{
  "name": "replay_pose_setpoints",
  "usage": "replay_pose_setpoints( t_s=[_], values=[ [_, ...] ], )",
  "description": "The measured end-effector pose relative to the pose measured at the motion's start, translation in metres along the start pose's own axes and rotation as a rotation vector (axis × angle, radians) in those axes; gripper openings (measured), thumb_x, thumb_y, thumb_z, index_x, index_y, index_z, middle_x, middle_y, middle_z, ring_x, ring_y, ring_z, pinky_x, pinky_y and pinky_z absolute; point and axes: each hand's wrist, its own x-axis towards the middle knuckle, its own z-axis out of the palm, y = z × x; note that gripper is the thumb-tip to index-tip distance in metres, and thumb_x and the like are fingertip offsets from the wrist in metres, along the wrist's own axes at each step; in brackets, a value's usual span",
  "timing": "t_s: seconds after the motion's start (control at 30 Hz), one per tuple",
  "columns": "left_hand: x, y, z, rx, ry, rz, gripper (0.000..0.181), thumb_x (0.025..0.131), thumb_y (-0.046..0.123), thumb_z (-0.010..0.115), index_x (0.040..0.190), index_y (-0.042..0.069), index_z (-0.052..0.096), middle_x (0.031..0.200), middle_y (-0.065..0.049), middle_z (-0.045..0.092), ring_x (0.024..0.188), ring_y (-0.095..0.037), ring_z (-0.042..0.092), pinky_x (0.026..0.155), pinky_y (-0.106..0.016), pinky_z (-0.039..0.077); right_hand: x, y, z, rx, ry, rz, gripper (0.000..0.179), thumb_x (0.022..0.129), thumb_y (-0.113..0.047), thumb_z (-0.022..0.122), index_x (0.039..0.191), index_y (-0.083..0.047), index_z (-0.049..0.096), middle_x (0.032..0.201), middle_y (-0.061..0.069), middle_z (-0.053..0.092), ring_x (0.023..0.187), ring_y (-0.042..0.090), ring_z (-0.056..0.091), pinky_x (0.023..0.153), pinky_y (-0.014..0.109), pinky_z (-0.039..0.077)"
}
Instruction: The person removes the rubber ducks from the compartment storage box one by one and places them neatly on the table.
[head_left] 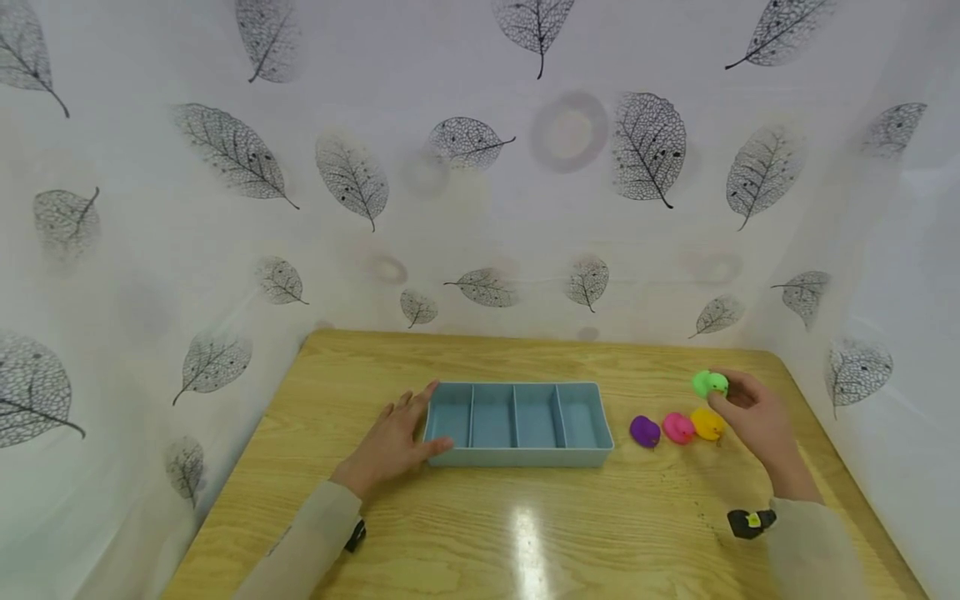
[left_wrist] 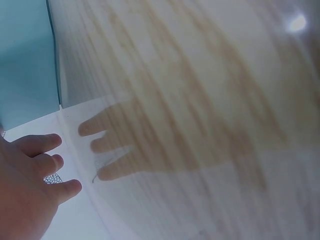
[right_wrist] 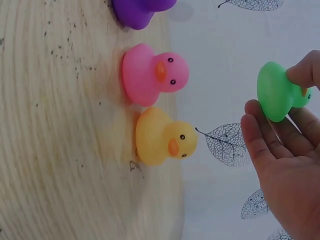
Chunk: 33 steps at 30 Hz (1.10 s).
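Observation:
A green rubber duck is pinched between the thumb and fingers of my right hand, raised above the table at the right. In the right wrist view the thumb presses on the duck's back, with the fingers under its body. Purple, pink and yellow rubber ducks stand in a row just below that hand. My left hand rests at the left end of a light blue tray, thumb over the front rim and forefinger along the left side. The tray has several compartments, none holding anything.
The wooden table carries the tray in the middle and the ducks to its right. A white curtain with leaf prints surrounds the back and sides. Black wrist gear shows at the right cuff.

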Motion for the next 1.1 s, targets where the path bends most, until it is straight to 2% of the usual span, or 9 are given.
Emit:
replay_pose_setpoints(
  t_s=[0.23,0.4,0.53,0.77,0.93,1.03,1.1],
  values=[
    [0.001,-0.001,0.001,0.013,-0.016,-0.012,0.103,0.095,0.073,0.059,0.172,0.03,0.006,0.172,-0.008,0.033,0.162,-0.045,0.019,0.13,-0.068,0.015,-0.001,0.022,-0.007,-0.001,0.046,-0.011,0.048,0.102,-0.014,0.069,0.141,0.012,0.057,0.104,-0.042,0.053,0.094,-0.022,0.054,0.079,0.0,0.046],
    [0.001,-0.002,0.001,0.017,-0.026,-0.017,0.103,0.096,0.073,0.059,0.171,0.034,0.002,0.173,-0.007,0.032,0.162,-0.044,0.018,0.13,-0.067,0.014,-0.003,0.03,-0.011,-0.015,0.046,0.043,0.053,0.103,-0.019,0.068,0.143,0.013,0.055,0.102,-0.043,0.05,0.09,-0.022,0.052,0.075,0.001,0.047],
    [0.001,-0.001,0.0,0.016,-0.025,-0.012,0.103,0.096,0.073,0.059,0.172,0.031,0.004,0.173,-0.007,0.032,0.162,-0.044,0.018,0.13,-0.067,0.015,-0.005,0.035,-0.014,0.004,0.064,0.098,0.057,0.103,-0.023,0.069,0.145,0.013,0.053,0.099,-0.041,0.049,0.087,-0.022,0.052,0.071,0.002,0.048],
    [-0.001,-0.002,0.0,0.009,-0.018,-0.013,0.103,0.095,0.074,0.059,0.172,0.031,0.005,0.172,-0.007,0.032,0.162,-0.044,0.018,0.13,-0.067,0.015,-0.006,0.057,-0.015,0.019,0.102,0.051,0.05,0.099,-0.007,0.071,0.138,0.019,0.054,0.098,-0.044,0.049,0.086,-0.025,0.052,0.071,0.001,0.049],
    [0.0,-0.002,0.001,0.012,-0.012,-0.014,0.103,0.095,0.075,0.058,0.172,0.029,0.006,0.172,-0.007,0.033,0.162,-0.044,0.019,0.13,-0.067,0.016,-0.01,0.067,-0.018,-0.028,0.076,0.098,0.055,0.101,-0.015,0.07,0.141,0.019,0.053,0.095,-0.045,0.047,0.085,-0.025,0.049,0.069,0.002,0.048],
    [0.0,-0.002,0.001,0.015,-0.011,-0.012,0.103,0.095,0.074,0.058,0.172,0.029,0.007,0.172,-0.008,0.033,0.162,-0.044,0.019,0.13,-0.067,0.016,-0.012,0.073,-0.019,-0.068,0.058,0.122,0.056,0.101,-0.019,0.07,0.141,0.017,0.055,0.096,-0.039,0.049,0.084,-0.024,0.048,0.067,0.005,0.049],
    [0.0,-0.001,0.001,0.011,-0.01,-0.013,0.103,0.095,0.074,0.059,0.172,0.029,0.007,0.172,-0.008,0.033,0.162,-0.044,0.02,0.13,-0.067,0.016,-0.013,0.077,-0.019,-0.103,0.044,0.132,0.055,0.101,-0.02,0.07,0.14,0.016,0.057,0.098,-0.026,0.061,0.082,-0.023,0.047,0.065,0.007,0.05]
  ],
)
